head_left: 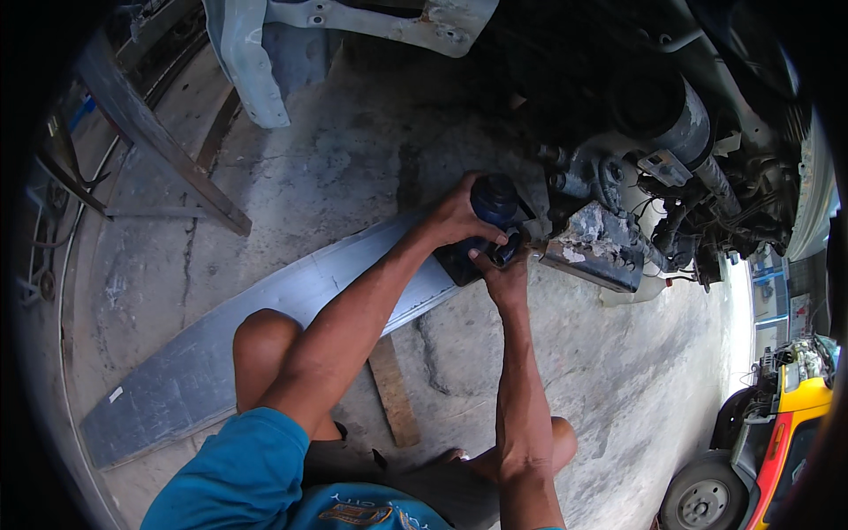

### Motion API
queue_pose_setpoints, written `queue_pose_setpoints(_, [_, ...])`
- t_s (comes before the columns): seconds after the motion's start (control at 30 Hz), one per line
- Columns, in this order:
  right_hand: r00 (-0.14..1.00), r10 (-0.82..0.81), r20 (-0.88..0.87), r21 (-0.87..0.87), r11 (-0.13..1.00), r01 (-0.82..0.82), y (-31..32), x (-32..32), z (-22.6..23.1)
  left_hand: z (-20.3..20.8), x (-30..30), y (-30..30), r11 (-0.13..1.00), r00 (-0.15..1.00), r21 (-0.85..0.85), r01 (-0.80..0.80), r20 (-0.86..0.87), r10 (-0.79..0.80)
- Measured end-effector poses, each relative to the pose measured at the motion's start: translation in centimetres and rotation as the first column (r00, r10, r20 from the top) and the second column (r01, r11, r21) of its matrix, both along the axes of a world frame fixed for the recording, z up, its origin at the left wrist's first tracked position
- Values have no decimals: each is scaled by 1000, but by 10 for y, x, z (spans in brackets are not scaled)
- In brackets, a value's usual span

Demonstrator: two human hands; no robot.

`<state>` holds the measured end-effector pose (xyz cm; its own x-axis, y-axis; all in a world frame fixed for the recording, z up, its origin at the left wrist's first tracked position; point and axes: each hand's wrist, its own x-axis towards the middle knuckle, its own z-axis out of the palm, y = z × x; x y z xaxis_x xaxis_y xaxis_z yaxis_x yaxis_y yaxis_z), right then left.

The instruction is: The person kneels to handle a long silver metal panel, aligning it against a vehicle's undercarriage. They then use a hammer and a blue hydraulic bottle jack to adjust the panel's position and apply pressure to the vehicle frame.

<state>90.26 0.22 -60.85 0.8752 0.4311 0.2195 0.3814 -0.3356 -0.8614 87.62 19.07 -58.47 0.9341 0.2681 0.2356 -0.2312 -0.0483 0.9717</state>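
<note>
A dark blue and black bottle jack stands at the right end of a long grey metal panel, beside the vehicle's front parts. Around its upper body my left hand is closed, with the thumb across the near side. Lower down, my right hand grips the jack's near side, thumb and fingers round a small dark part. The hands partly cover the jack's base. Just right of my right hand is a rusty, paint-flaked metal bracket.
Vehicle underparts with a dark cylinder overhang the far right. A pale metal frame piece hangs at the top. At left stands a metal stand. A wooden strip lies by my knees. A yellow and red vehicle is at lower right.
</note>
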Motion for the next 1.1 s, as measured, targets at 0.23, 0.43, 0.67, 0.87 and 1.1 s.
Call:
queue_pose_setpoints(0.23, [738, -344, -580, -246, 938, 244, -19, -68, -66, 0, 3, -7, 996, 997, 48, -73, -6, 74])
queue_pose_setpoints(0.43, [717, -87, -691, 207, 927, 312, 13, -96, -111, 7, 5, -23, 993, 992, 8, -115, 51, 114])
queue_pose_setpoints(0.67, [661, -25, -750, 314, 866, 389, 33, -103, -113, -15, 34, -8, 997, 982, 3, -79, 171, 78])
queue_pose_setpoints(0.87, [637, 1, -771, 279, 900, 336, 34, -108, -92, -18, 56, 3, 1000, 987, 7, -14, 160, 13])
queue_pose_setpoints(1.1, [579, -30, -815, 232, 899, 373, 34, -110, -88, -10, 67, 0, 1000, 996, 25, 12, 86, -15])
